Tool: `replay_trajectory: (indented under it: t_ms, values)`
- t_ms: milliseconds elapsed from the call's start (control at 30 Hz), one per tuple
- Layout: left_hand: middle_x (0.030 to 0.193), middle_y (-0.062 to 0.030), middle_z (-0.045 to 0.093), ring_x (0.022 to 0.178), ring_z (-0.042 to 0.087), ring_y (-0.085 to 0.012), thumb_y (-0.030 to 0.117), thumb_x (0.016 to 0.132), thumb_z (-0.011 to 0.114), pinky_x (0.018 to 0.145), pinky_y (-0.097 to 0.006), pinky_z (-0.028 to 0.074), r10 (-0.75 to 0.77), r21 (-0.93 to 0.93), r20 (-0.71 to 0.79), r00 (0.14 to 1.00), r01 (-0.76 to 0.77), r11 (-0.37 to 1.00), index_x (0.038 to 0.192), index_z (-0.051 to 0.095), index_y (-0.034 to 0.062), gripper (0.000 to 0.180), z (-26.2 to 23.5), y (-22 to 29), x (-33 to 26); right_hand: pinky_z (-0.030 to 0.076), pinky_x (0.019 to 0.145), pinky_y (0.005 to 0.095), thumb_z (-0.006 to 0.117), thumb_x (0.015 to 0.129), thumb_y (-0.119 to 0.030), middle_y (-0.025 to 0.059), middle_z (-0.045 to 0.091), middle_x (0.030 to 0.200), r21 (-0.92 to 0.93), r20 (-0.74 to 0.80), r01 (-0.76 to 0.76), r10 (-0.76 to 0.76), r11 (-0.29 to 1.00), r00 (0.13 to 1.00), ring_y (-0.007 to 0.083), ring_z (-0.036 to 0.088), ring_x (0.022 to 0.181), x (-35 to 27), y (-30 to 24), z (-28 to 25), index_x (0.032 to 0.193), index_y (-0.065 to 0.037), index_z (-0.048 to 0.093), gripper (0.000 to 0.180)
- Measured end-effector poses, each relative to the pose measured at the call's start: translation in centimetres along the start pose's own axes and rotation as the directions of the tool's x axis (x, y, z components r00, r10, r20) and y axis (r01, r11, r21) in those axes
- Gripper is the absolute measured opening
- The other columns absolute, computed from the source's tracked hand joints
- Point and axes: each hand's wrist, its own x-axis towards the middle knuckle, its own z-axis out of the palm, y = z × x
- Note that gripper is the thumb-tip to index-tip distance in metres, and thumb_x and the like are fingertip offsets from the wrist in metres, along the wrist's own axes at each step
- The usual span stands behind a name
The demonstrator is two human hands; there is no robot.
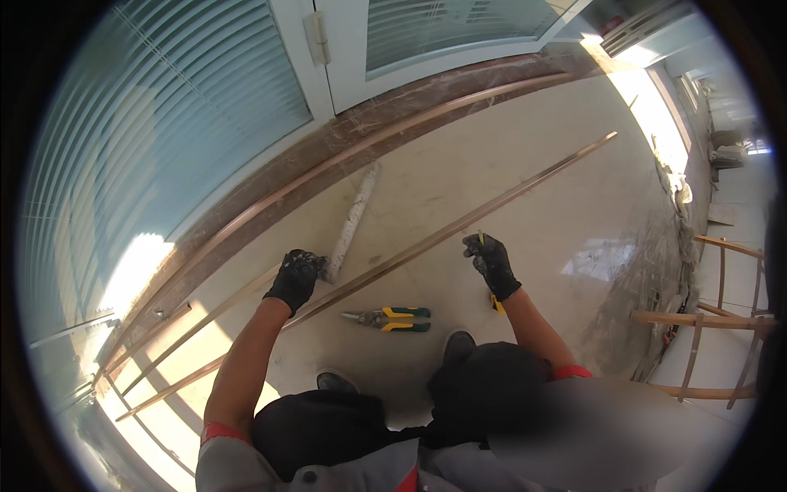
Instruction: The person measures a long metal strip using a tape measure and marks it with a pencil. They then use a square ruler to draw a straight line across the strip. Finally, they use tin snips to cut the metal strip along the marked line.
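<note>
My left hand [297,279], in a black glove, has its fingers curled at the lower end of a white speckled tube [352,220]. Whether it grips the tube or something smaller cannot be made out. A long thin brown strip [459,226] slants across the floor between my hands and passes behind my left forearm. My right hand [490,264], gloved in black too, pinches a thin pale yellowish stick [481,239] to the right of the strip. On the floor between my forearms lie tin snips [393,318] with yellow and green handles, jaws pointing left.
A brown moulding [393,131] runs along the base of a white-framed glass door [348,49] with blinds. A yellow and black object [497,304] sits beside my right wrist, partly hidden. Wooden slatted frames [697,321] stand at the far right. My shoes [336,381] are on the floor below.
</note>
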Motion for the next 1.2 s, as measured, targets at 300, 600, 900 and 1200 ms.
replay_trajectory:
  t_ms: [300,600,900,1200]
  values:
    - [0.106,-0.0105,0.068,0.108,0.061,-0.0268,0.001,0.083,0.054,0.109,-0.044,0.036,0.042,0.087,-0.005,0.999,-0.041,0.995,0.107,0.069,0.0095,0.030,1.4,-6.2,0.5,0.039,0.050,0.0215,0.064,0.094,-0.026,0.0030,0.065,0.075,-0.409,0.093,0.013,0.028,0.913,0.995,0.0062,0.048,0.056,-5.6,-10.3,-4.7,0.099,-0.005,0.067,0.022]
    - [0.120,-0.0143,0.065,0.119,0.056,-0.0326,0.029,0.084,0.069,0.107,-0.046,0.038,-0.201,-0.119,0.059,0.978,0.207,0.971,0.123,0.064,0.0066,0.045,-1.3,-0.3,-1.5,0.047,0.056,0.0294,0.055,0.095,-0.026,0.0047,0.065,0.072,-0.741,0.103,0.097,-0.030,0.664,0.994,0.0134,0.056,0.056,-2.5,-10.3,1.2,0.085,-0.005,0.063,0.025]
    - [0.112,-0.0153,0.065,0.106,0.060,-0.0350,0.024,0.080,0.064,0.092,-0.047,0.046,-0.278,-0.040,0.123,0.953,0.284,0.958,0.119,0.063,0.0056,0.043,4.7,4.5,-7.6,0.051,0.058,0.0303,0.050,0.100,-0.029,0.0066,0.069,0.091,0.128,-0.149,-0.185,0.204,0.974,0.968,0.0175,0.065,0.067,-0.9,5.6,9.5,0.107,-0.008,0.063,0.026]
    - [0.109,-0.0144,0.062,0.108,0.058,-0.0324,0.015,0.076,0.062,0.091,-0.045,0.043,-0.380,-0.045,0.157,0.911,0.391,0.919,0.111,0.064,0.0090,0.035,3.2,5.8,-6.5,0.053,0.058,0.0314,0.050,0.100,-0.028,0.0061,0.069,0.084,0.220,-0.379,-0.148,0.225,0.964,0.898,0.0184,0.067,0.069,1.6,6.3,10.5,0.101,-0.009,0.063,0.023]
